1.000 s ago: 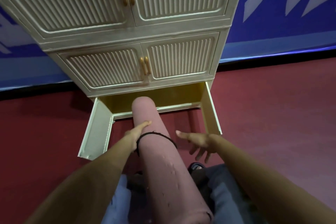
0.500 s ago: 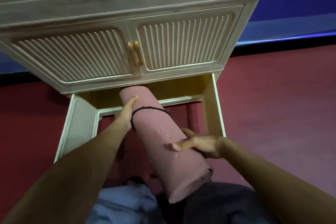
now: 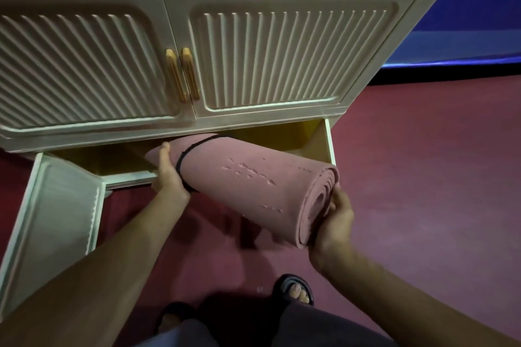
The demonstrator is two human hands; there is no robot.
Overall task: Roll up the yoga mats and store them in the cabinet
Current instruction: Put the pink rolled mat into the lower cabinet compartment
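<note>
Since the earlier frame you've swung the rolled pink mat (image 3: 248, 183) from pointing straight in to lying crosswise, far-left end inside the cabinet's (image 3: 282, 45) open bottom compartment, spiral end near-right. Your left hand (image 3: 169, 175) grips it beside the black band (image 3: 187, 160); your right hand (image 3: 334, 217) cups the spiral end. Far tip hidden.

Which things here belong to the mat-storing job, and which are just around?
In the job:
rolled pink yoga mat, bound by a black strap
left hand and right hand, both gripping the mat
open bottom compartment of the cabinet
its left door, swung open

Just around:
closed upper doors
black sandals
</note>
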